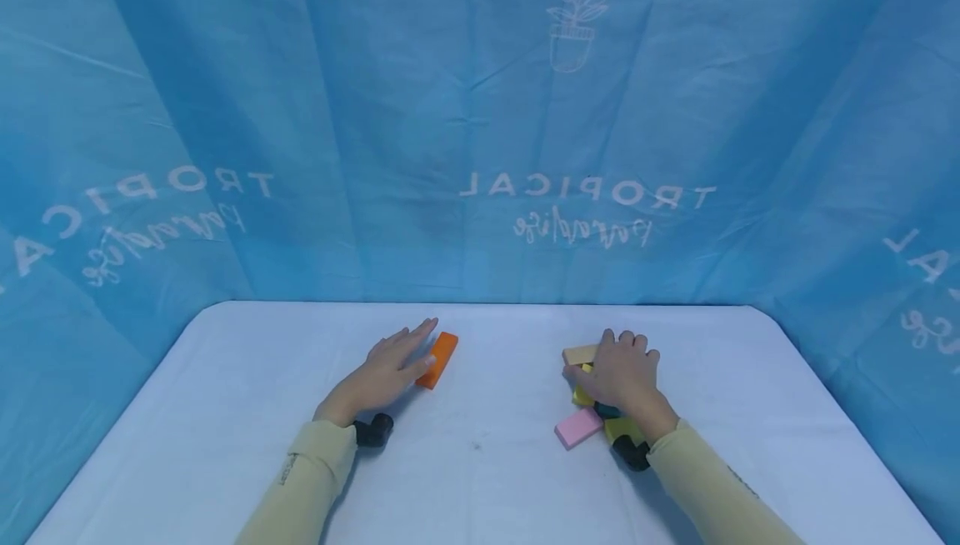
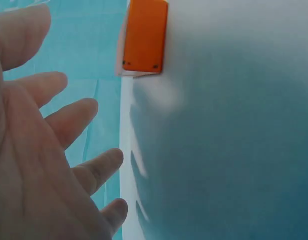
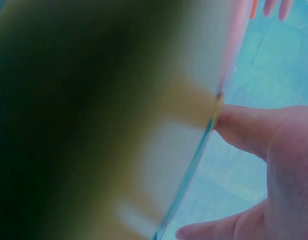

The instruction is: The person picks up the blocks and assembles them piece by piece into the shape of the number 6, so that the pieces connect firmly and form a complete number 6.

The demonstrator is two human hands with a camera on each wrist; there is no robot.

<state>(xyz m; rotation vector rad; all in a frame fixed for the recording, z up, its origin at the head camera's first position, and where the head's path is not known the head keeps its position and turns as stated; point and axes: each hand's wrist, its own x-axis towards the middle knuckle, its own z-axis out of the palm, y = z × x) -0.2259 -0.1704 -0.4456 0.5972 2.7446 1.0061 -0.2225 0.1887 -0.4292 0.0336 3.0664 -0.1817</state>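
My left hand (image 1: 381,377) hovers just left of an orange block (image 1: 446,348), fingers straight and thumb spread toward it. In the left wrist view the palm is bare and the orange block (image 2: 145,37) lies beyond the thumb. Over a loose cluster of blocks reaches my right hand (image 1: 624,374), its thumb and fingers apart. Around it lie a tan block (image 1: 579,354), a yellow block (image 1: 581,396), a dark teal block (image 1: 605,411), a pink block (image 1: 578,427) and an olive-green block (image 1: 619,427). The right thumb (image 3: 243,125) appears at the yellow block; contact is unclear.
A white-covered table (image 1: 480,487) carries the blocks. Blue printed curtains (image 1: 405,128) stand behind and at both sides. Black wrist cameras (image 1: 373,430) sit under both wrists. A large blurred green-yellow surface (image 3: 94,125) fills much of the right wrist view.
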